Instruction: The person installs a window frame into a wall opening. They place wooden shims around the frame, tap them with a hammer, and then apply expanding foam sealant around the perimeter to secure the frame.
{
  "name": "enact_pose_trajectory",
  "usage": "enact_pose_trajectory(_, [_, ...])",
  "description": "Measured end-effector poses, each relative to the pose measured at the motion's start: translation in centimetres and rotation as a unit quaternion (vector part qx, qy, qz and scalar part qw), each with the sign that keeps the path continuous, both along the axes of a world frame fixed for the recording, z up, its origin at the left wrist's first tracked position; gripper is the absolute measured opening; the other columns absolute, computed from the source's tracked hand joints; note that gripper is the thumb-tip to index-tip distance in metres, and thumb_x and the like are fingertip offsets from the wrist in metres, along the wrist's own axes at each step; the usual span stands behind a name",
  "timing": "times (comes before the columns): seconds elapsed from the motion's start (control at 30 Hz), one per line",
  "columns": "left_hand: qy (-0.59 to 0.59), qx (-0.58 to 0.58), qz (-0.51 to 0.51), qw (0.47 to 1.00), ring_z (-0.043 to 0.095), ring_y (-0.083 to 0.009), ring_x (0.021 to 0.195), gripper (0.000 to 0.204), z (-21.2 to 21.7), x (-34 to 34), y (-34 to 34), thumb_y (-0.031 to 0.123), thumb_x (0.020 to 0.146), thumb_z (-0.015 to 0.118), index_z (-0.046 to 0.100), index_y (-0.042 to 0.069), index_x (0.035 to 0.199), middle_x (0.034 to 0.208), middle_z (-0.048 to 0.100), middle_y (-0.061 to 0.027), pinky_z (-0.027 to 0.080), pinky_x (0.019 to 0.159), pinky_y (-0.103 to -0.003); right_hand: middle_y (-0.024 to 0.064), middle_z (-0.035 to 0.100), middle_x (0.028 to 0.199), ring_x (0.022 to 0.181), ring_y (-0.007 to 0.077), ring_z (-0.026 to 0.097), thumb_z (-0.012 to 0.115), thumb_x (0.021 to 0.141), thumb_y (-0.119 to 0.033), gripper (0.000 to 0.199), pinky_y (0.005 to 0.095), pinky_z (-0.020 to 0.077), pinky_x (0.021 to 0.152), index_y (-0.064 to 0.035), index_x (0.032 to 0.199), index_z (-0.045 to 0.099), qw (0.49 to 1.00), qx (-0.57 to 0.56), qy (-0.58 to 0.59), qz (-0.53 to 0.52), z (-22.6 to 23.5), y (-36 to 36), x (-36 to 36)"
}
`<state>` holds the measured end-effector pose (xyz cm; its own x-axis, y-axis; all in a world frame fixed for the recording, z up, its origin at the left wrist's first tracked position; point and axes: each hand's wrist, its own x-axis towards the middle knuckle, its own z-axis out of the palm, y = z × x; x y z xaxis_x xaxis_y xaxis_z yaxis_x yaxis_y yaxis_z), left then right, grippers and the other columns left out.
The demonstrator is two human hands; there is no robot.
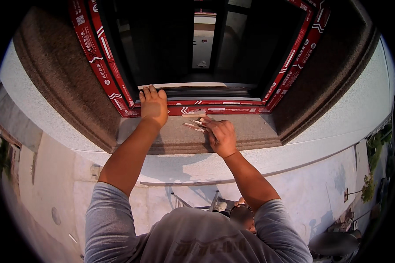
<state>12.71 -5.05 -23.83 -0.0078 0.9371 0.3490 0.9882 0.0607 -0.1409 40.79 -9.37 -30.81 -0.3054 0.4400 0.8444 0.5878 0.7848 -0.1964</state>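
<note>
My left hand (155, 107) lies on the lower rail of the dark window frame (215, 92), fingers stretched forward over its edge. Red printed protective film (232, 109) covers the frame's outer border. Just above the stone sill, my right hand (223, 135) is closed round a thin, pale, flat tool (198, 122); its exact kind is too small to tell. A loose whitish strip (193, 127) shows beside the tool, over the sill (173, 133). Close by, a small pale piece (194, 115) sits against the film at the frame's bottom edge.
Brown rough-textured reveals (68, 65) flank the window. Beyond the sill, a white wall (180, 168) drops to paved ground (96, 206) well below. A metal ladder (180, 201) stands under me, with another person (242, 215) partly visible beside it. Dark glass panes fill the window.
</note>
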Motion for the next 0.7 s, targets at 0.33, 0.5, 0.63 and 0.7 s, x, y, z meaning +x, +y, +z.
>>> enact_pose_trajectory(0.33, [-0.003,-0.010,0.013,1.000,0.038,-0.0525,0.155,0.073,0.5,0.4,0.0,0.028,0.082,0.090,0.049,0.000,0.135,0.164,0.041,-0.0356,0.027,0.130,-0.062,0.0138,0.074,0.112,0.097,0.0375,0.067,0.070,0.087,0.009,0.030,0.0454,0.0558,0.086,-0.0047,0.114,0.071,0.991,-0.026,0.132,-0.025,0.1,0.3,2.4])
enact_pose_trajectory(0.5, [0.002,-0.027,0.027,0.999,0.036,-0.0530,0.157,0.068,0.6,0.1,0.0,0.029,0.086,0.086,0.049,0.000,0.135,0.165,0.041,-0.0355,0.026,0.131,-0.062,0.0198,0.073,0.108,0.101,0.0422,0.069,0.065,0.093,0.004,0.018,0.0500,0.0562,0.087,-0.0026,0.108,0.073,0.944,-0.168,0.201,-0.199,-0.5,-0.2,10.0])
enact_pose_trajectory(0.63, [0.003,-0.037,0.030,0.999,0.037,-0.0507,0.157,0.066,1.3,0.8,-0.4,0.028,0.087,0.086,0.049,0.001,0.135,0.166,0.041,-0.0335,0.027,0.131,-0.060,0.0241,0.073,0.102,0.099,0.0468,0.070,0.071,0.093,-0.012,0.016,0.0532,0.0575,0.089,-0.0036,0.106,0.076,0.921,-0.248,0.073,-0.293,-0.1,0.5,15.7])
enact_pose_trajectory(0.7, [0.001,-0.043,0.039,0.998,0.037,-0.0492,0.158,0.065,1.2,0.9,-0.4,0.027,0.087,0.085,0.050,0.002,0.135,0.167,0.041,-0.0320,0.027,0.132,-0.059,0.0254,0.073,0.099,0.098,0.0475,0.070,0.075,0.091,-0.019,0.023,0.0539,0.0581,0.092,-0.0053,0.109,0.079,0.919,-0.249,0.029,-0.305,0.5,0.3,15.7])
